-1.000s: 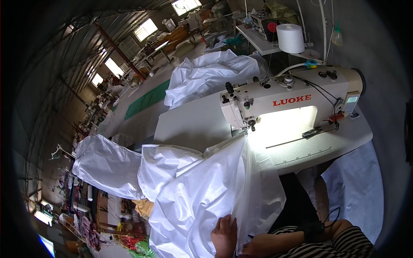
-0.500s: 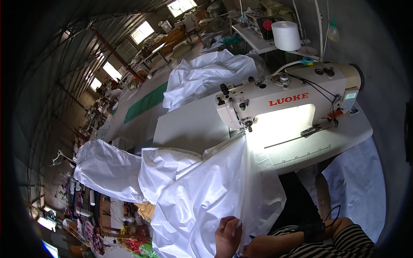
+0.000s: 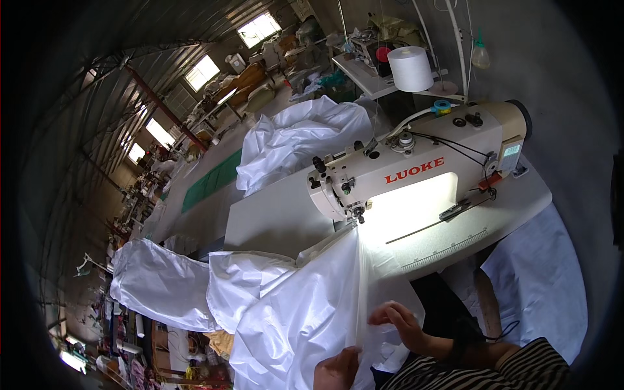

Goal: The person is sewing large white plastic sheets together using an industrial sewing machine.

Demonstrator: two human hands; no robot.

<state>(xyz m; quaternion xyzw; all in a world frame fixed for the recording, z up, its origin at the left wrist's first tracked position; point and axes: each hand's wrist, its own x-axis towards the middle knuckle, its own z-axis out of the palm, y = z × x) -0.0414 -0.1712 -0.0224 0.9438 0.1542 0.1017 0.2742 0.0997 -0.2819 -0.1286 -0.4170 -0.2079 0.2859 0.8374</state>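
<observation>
White, satiny cloth [image 3: 292, 318] runs from the sewing machine [image 3: 416, 162] toward you, probably light, soft and slippery; best pinched along its straight fold, near and right. Your left hand [image 3: 337, 370] curls against it (grip hidden); your right hand [image 3: 402, 324], apart, has fingers loosely bent, seemingly unclasped.

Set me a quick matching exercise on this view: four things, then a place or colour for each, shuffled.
1. left hand
2. right hand
3. thread cone
4. floppy cloth strip at the machine's far left

A. white, above the sewing machine in the picture
B. at the picture's lower edge
C. white, left of both hands
D. nearer the sewing machine than the other hand

Pairs: 1-B; 2-D; 3-A; 4-C
</observation>
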